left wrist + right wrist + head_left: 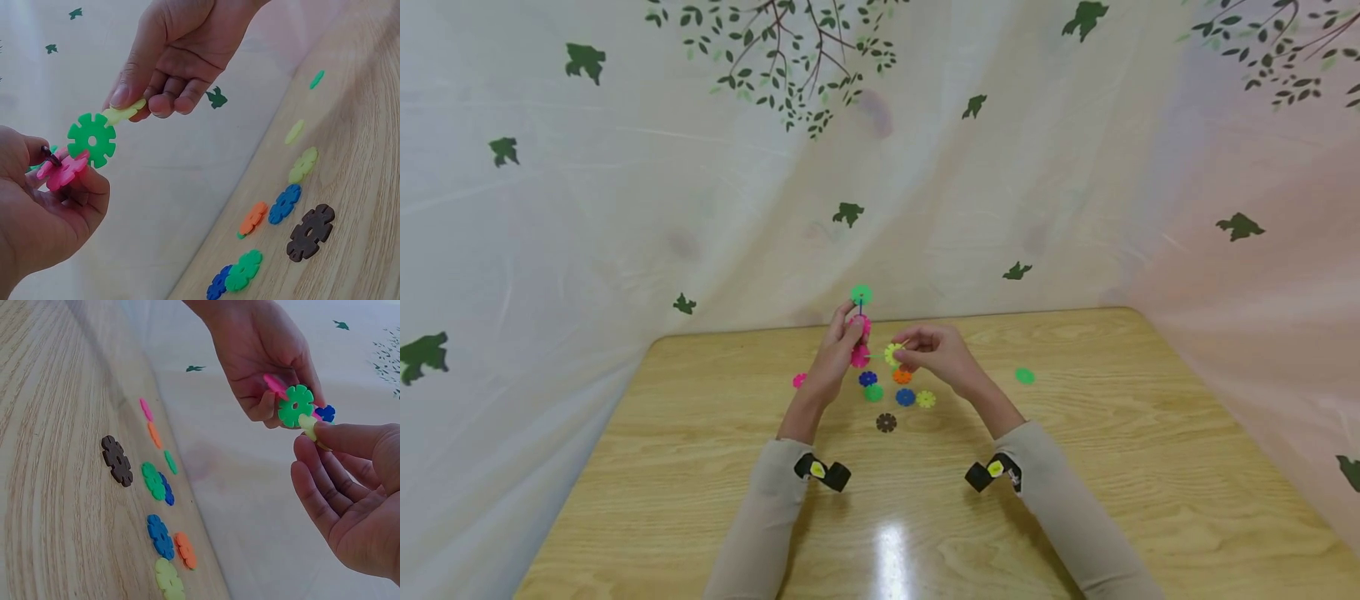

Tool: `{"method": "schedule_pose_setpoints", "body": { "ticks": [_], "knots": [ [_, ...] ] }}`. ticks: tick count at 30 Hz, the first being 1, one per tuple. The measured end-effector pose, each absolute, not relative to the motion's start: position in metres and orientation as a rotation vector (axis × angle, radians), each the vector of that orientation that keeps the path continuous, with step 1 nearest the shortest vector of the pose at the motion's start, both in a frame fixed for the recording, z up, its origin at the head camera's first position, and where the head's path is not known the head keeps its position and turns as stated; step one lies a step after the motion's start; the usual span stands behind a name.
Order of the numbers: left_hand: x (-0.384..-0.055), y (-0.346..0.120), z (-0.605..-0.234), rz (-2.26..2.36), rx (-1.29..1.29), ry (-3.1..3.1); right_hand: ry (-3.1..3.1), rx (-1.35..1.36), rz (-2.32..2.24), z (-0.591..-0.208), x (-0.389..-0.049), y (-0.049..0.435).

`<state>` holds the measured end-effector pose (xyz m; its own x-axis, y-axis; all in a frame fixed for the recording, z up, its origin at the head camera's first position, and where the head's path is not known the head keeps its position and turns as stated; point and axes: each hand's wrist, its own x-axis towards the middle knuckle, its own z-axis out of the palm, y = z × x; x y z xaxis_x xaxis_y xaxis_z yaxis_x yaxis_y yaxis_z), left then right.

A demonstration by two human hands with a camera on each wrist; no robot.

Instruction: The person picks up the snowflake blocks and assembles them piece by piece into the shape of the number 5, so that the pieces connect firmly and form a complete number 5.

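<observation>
My left hand [832, 358] holds a joined cluster of notched plastic flower discs above the table. A green disc [861, 292] tops the cluster, with a blue one edge-on below it and pink discs [859, 357] between the fingers. From the lower pink disc a green disc [79, 139] juts toward the right hand. The right hand [946, 360] pinches a yellow disc [128, 113] between thumb and index finger. In both wrist views the yellow disc meets the green disc's edge; whether their notches are locked, I cannot tell. Its other fingers curl loosely.
Loose discs lie on the wooden table [700, 500] below the hands: brown [880, 424], blue [901, 398], yellow [927, 405], orange [902, 377], dark blue [867, 381] and green [872, 394]. A pink disc [800, 381] lies left, another green disc [1025, 376] right. Behind hangs a leaf-printed curtain [925, 208].
</observation>
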<state>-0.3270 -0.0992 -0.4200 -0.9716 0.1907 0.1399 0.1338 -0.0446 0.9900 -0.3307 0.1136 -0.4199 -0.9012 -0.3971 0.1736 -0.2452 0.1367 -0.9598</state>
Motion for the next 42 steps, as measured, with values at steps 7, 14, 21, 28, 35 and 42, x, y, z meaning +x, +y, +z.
{"method": "schedule_pose_setpoints", "body": {
  "ticks": [7, 14, 21, 28, 35, 42],
  "knots": [
    [-0.3276, -0.0972, -0.42, 2.21, 0.38, 2.137, 2.251, -0.648, -1.887, -0.4205, -0.3316, 0.1128],
    [-0.3273, -0.0973, -0.4193, 2.135, 0.423, 2.061, 2.261, -0.646, -1.893, -0.4193, -0.3316, 0.1133],
    [-0.3283, -0.1037, -0.4223, 1.966, 0.588, 2.059, 2.278, -0.632, -1.894, -0.4169, -0.3325, 0.1179],
    [-0.3268, -0.1048, -0.421, 2.001, 0.518, 2.031, 2.298, -0.632, -1.9, -0.4157, -0.3334, 0.1205],
    [-0.3264, -0.1024, -0.4244, 2.074, 0.358, 2.044, 2.293, -0.641, -1.92, -0.4152, -0.3332, 0.1222],
    [-0.3248, -0.1005, -0.4232, 2.1, 0.338, 2.04, 2.311, -0.646, -1.933, -0.4155, -0.3338, 0.1222]
  ]
}}
